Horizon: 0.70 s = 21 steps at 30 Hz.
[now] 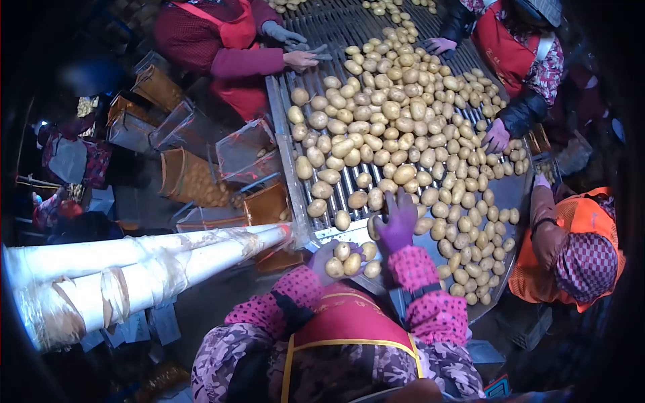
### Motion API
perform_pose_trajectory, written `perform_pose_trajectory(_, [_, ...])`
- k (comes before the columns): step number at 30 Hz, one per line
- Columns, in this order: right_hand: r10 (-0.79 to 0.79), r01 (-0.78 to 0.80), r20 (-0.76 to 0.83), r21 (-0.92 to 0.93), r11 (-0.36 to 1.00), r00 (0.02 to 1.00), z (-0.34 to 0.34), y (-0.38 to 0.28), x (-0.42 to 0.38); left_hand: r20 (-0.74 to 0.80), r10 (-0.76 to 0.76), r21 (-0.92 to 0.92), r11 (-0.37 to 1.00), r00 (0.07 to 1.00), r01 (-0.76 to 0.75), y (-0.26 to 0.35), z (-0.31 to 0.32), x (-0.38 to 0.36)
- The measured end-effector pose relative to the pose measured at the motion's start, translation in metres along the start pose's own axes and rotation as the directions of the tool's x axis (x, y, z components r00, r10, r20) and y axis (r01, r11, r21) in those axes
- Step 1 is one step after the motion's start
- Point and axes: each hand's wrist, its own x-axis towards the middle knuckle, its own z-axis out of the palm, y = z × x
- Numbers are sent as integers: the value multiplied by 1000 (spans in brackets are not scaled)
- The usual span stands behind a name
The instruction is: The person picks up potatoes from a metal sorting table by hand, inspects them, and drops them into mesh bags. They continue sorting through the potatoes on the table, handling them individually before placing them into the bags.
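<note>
Cradling potatoes in curled fingers, the left hand hovers by the slatted desk; the right hand, fingers apart, touches the pile.

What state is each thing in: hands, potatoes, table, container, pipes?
Left hand: gloved, cupped, holding potatoes
Held potatoes: loose, clustered
Right hand: gloved, fingers spread, at the pile's edge
Potato pile: loose, spread out
Slatted table: partly covered; running or stopped, can't tell
Orange-sided container: open-topped, potatoes inside
White pipes: film-wrapped
</note>
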Motion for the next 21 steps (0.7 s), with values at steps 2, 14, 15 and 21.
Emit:
perform_pose_trajectory(2, [-50,51,-24,32,998,998,14,-3,-4,23,8,-53,999,1000,-6,1,17,-15])
perform_pose_trajectory(14, [-225,226,-17,88,970,974,62,-16,46,139,40,91,994,990,-53,13,-35,-20])
perform_pose_trajectory(15, [-248,246,10,93,965,969,72,-12,54,80,87,67,994,993,-92,9,-21,-23])
perform_pose_trajectory(21, [-265,302,461,-7,953,847,84,19,104,227,222,-404,907,948,-116,32,77,-41])
